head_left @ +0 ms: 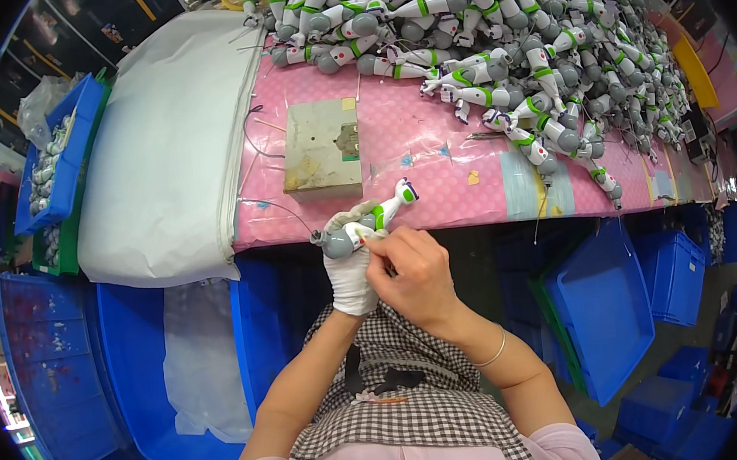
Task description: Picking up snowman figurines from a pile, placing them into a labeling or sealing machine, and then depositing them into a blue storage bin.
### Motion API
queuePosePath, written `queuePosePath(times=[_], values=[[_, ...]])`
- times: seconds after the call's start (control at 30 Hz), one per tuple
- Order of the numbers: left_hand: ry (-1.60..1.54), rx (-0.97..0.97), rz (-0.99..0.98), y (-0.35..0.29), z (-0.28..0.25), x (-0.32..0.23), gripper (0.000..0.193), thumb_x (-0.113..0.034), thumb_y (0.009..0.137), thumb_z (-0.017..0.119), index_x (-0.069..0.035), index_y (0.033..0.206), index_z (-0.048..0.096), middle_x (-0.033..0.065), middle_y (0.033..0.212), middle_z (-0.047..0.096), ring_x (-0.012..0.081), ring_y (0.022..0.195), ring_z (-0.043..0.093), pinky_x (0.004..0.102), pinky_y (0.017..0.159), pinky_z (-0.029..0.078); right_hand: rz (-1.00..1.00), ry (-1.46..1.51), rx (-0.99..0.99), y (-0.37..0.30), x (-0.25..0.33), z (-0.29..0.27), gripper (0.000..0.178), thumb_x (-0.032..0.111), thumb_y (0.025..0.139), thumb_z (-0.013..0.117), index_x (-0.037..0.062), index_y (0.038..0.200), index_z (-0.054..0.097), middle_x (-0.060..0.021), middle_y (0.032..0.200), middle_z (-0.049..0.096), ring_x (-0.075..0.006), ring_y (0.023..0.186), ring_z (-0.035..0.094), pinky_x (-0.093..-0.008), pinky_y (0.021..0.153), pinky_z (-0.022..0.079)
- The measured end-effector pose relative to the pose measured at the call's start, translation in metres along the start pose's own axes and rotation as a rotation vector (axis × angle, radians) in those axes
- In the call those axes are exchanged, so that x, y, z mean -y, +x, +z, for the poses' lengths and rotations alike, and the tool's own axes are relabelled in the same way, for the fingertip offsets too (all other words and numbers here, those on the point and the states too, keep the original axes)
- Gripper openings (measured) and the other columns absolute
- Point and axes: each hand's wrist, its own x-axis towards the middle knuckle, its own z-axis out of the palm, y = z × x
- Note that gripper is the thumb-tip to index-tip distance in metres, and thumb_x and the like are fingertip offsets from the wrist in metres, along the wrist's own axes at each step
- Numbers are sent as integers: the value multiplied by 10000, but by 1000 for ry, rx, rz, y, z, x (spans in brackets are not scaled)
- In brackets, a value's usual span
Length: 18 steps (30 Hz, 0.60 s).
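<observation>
A toy arm (387, 212), white with green bands, a grey ball shoulder and a small purple-cuffed hand, lies tilted in my left hand (351, 280). That hand wears a white glove, and its fingers wrap round the toy arm from below. A thin wire sticks out from the shoulder end toward the upper left. My bare right hand (416, 274) is closed in a pinch against the toy arm's near side, by a small red spot. Whatever its fingertips hold, if anything, is hidden. Both hands are at the table's front edge.
A big heap of similar toy arms (538, 62) covers the back right of the pink table cover (425, 177). A beige metal box (313, 147) stands ahead of my hands. White sheeting (164, 143) lies at left, beside a filled blue tray (86, 158). A blue bin (126, 365) stands below.
</observation>
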Motion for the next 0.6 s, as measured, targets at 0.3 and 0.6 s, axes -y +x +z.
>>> queuePosePath(times=[0.3,0.6], values=[[14,15,22,-2,-1,1,356,114,756,593,-52,1053,486,175,1174,513,241,1015,546,332,813,516,-12,-18,-17,-7,-6,4,98,-18,669,663,15,753,624,-65,607,521,-204,533,509,-310,484,410],[63,-27,14,-1,5,1,313,122,769,568,-28,1032,494,161,1141,535,220,959,560,312,781,521,-38,-18,-15,-2,-6,4,107,-28,658,661,22,741,618,-70,606,522,-227,529,501,-325,483,409]])
